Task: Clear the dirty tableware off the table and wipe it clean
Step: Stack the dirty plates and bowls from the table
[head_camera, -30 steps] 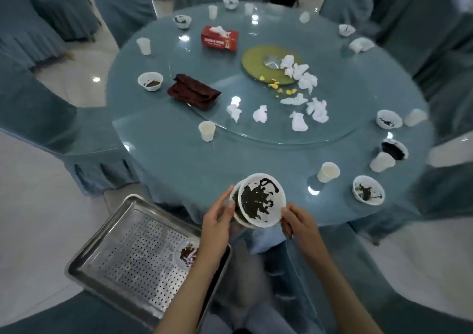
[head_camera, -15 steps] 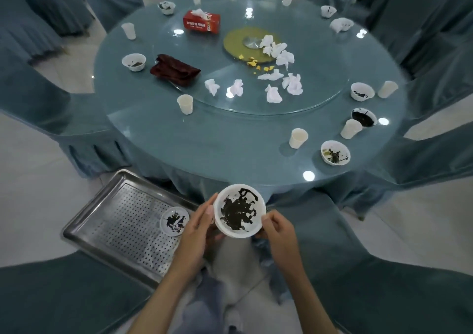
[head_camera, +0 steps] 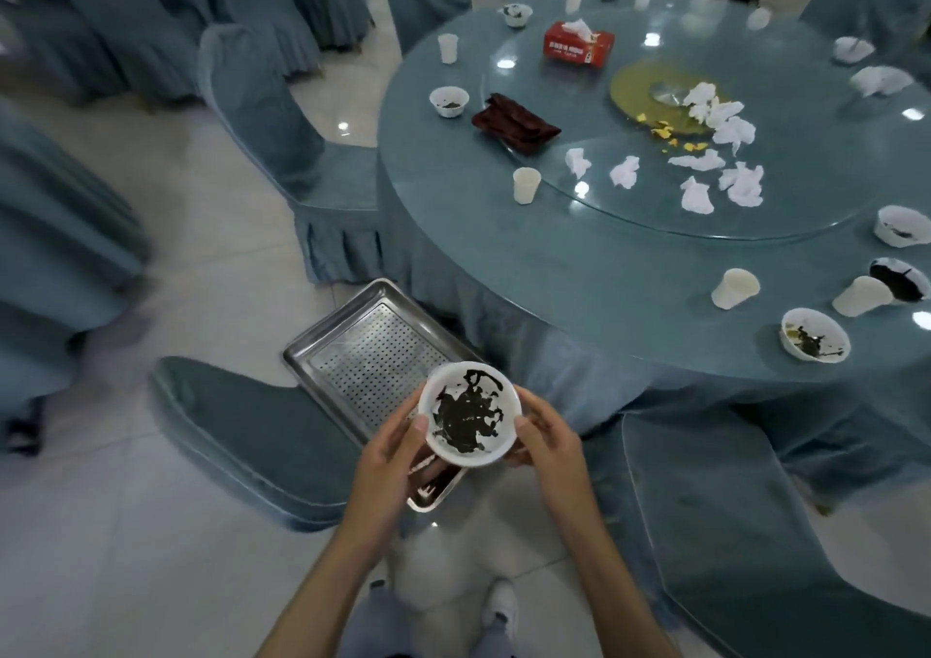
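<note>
White round bowl (head_camera: 471, 414), smooth and glossy, its inside smeared with a dark splattered residue. It was held in the air between both hands, above the near end of the tray (head_camera: 322, 340), off the table (head_camera: 604, 274) and just short of its skirted edge.

Left hand (head_camera: 390, 461): thumb pressed on the left rim, other fingers curled beneath the bowl, mostly hidden. Right hand (head_camera: 549, 448): thumb against the right wall, fingers curled under the base, tips not visible.

Tray: rectangular, stainless metal, with a raised rim and a perforated insert. It lay partly over the seat of a cloth-covered chair (head_camera: 242, 436). A dark item in its near corner was mostly hidden by the bowl and left hand.

Table: round, blue-grey cloth under a glossy top, with a glass turntable (head_camera: 629, 226) at its centre. On the turntable were a red tissue box (head_camera: 578, 45), a folded dark red cloth (head_camera: 515, 122) at its left edge, crumpled white tissues (head_camera: 725, 128) and yellow scraps. Around the rim stood paper cups (head_camera: 526, 185) and more soiled white bowls (head_camera: 814, 335), apart from one another.

Open tiled floor (head_camera: 176, 234) lay left of the tray. A second covered chair (head_camera: 730, 531) stood close on the right.
</note>
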The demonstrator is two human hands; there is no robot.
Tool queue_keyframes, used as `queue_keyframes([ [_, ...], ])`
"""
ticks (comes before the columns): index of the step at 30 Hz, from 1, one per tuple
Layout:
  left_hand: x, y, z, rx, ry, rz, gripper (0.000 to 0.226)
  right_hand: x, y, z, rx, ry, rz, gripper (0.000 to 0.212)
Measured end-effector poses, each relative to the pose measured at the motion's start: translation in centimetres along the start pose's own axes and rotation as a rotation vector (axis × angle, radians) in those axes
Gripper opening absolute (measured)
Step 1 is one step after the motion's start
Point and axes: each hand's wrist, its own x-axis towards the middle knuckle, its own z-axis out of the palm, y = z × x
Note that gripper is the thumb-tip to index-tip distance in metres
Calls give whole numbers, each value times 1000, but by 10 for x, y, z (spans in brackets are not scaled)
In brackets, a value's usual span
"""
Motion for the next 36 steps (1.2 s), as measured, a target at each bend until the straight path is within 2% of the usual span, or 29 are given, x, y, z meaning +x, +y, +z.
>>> queue_keyframes([
  [8, 10, 39, -136, -17, 217, 128, 28, -1, 0, 150, -112, -174, -34, 49],
  [12, 24, 61, -226, -9, 267, 139, 28, 0, 1, 244, -150, -194, -83, 56],
  [17, 34, 86, -321, -58, 276, 145, 29, -1, 2, 354, -160, -91, -93, 29],
  [20, 38, 96, -369, -78, 280, 143, 30, 3, -3, 408, -154, -119, -121, 29],
  [24, 52, 112, -420, -108, 273, 129, 31, 20, -3, 461, -191, -195, -141, 33],
  [30, 108, 135, -479, -184, 368, 88, 28, 67, 3, 530, -258, -289, -120, 36],
  [36, 208, 174, -512, -172, 293, 42, 26, 151, -1, 578, -239, -286, -83, 44],
])
